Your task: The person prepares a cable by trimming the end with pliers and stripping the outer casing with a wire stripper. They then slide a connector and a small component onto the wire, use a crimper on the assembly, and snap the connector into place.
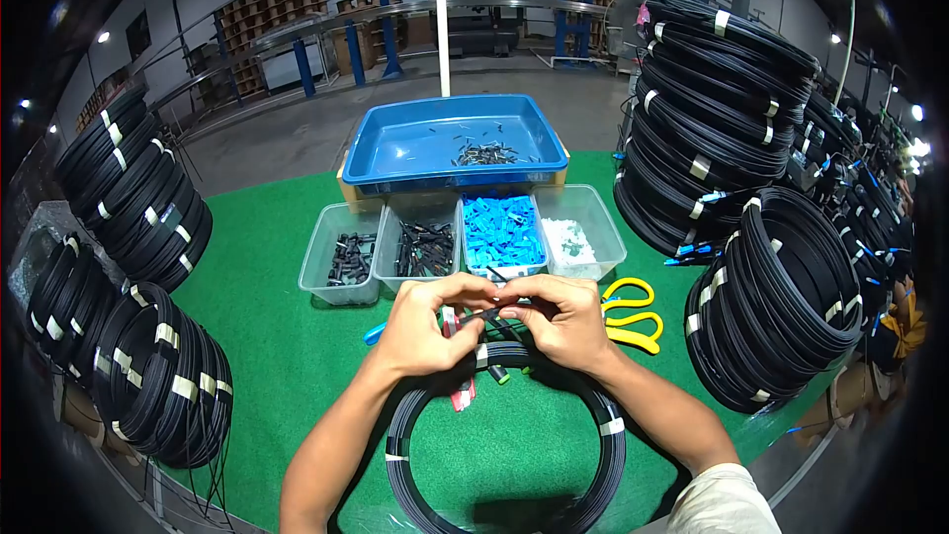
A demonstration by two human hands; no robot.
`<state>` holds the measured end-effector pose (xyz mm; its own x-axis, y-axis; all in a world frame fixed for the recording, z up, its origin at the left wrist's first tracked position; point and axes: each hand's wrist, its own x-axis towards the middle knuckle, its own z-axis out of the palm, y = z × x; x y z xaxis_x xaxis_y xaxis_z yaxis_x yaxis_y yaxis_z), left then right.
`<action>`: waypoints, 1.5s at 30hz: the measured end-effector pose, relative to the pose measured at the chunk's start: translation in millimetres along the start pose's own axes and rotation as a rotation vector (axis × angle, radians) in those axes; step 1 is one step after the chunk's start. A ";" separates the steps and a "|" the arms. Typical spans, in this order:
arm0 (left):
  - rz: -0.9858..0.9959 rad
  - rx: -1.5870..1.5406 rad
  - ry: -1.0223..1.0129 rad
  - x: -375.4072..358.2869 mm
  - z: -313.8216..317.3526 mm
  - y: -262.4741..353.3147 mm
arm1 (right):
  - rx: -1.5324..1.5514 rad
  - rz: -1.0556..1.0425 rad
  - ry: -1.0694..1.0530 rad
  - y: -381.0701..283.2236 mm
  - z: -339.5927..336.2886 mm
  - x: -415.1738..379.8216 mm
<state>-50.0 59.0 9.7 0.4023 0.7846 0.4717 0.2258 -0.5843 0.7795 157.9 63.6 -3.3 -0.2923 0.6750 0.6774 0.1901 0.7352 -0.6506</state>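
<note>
Both hands meet just above the top of a black cable coil (611, 450) that lies on the green mat. My left hand (435, 321) is closed, its thumb and fingers pinching a thin black cable. Close against it, my right hand (559, 321) also pinches the black cable, fingertips nearly touching the left ones. Bands of pale tape wrap the coil. Under the hands are a red and white strip (463, 396) and a dark piece with a green end (500, 374). Yellow-handled scissors (633, 326) lie right of my right hand.
Beyond the hands stand clear bins with black parts (352, 259), black pieces (425, 249), blue connectors (502, 232) and white bits (568, 242). Behind them is a blue tray (395, 173) holding small pieces. Stacked black coils rise at left (163, 366) and right (712, 119).
</note>
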 end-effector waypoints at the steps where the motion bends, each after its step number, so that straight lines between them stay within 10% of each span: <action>1: 0.113 0.122 0.018 0.9 0.1 7.6 | 0.010 0.000 0.030 0.9 0.3 0.0; 20: 0.490 0.508 0.160 6.1 5.7 7.8 | 0.104 0.068 0.106 6.1 -0.8 -2.0; 29: 0.050 0.231 0.070 5.1 -13.4 21.3 | 0.012 -0.016 -0.052 0.8 -23.5 10.1; 45: 0.050 0.090 0.166 2.0 -23.2 8.8 | 0.004 -0.016 -0.047 7.7 -33.0 16.9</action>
<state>-67.8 60.2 27.1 0.2647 0.7734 0.5759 0.2903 -0.6335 0.7173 185.3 82.6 14.5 -0.3394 0.6597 0.6705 0.1810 0.7453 -0.6417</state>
